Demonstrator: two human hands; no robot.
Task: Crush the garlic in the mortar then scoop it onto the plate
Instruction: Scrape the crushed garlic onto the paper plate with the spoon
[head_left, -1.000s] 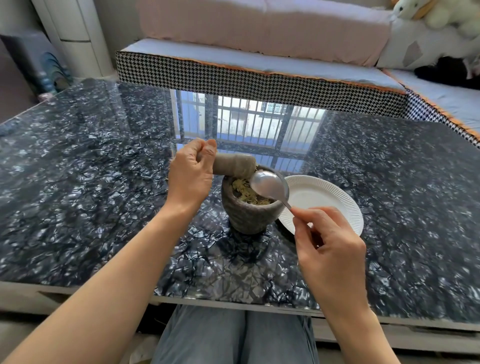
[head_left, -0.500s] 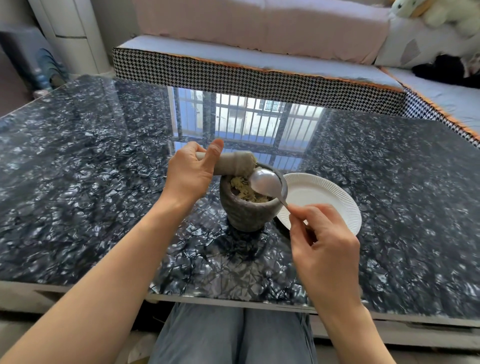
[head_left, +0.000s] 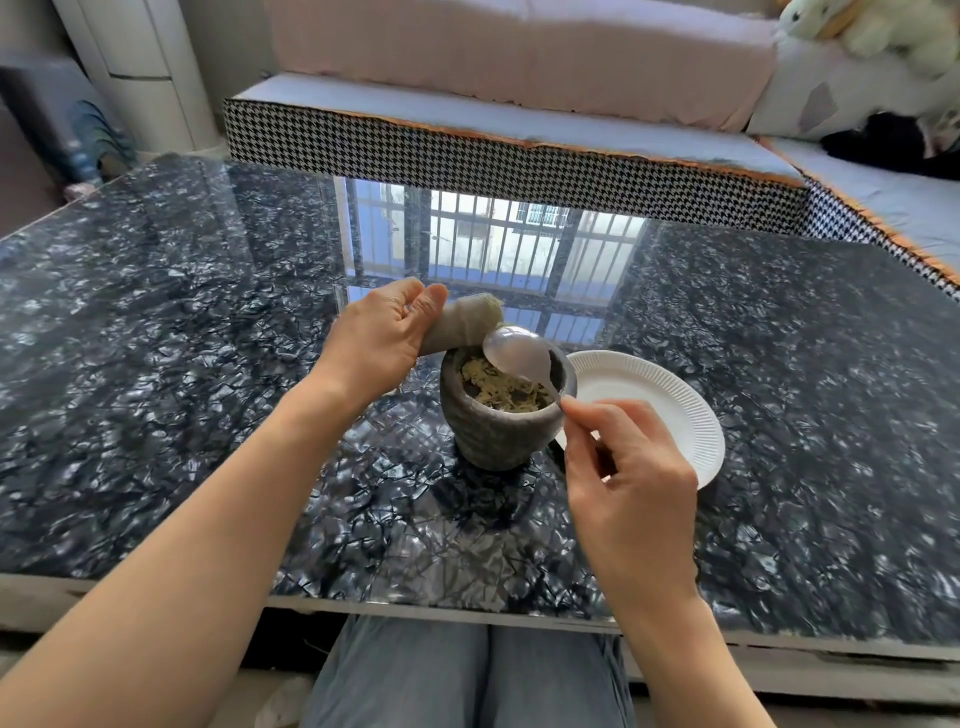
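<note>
Garlic (head_left: 501, 389) under spoon (head_left: 517, 354), beside plate (head_left: 670, 415)

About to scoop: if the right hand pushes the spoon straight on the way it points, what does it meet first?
Probably the pestle held by the left hand: the right hand aims the spoon up-left over the mortar, its bowl nearly at the pestle's tip. Depth is unclear.

Single head-worn view, forward and down, close over the table (head_left: 156, 415).
</note>
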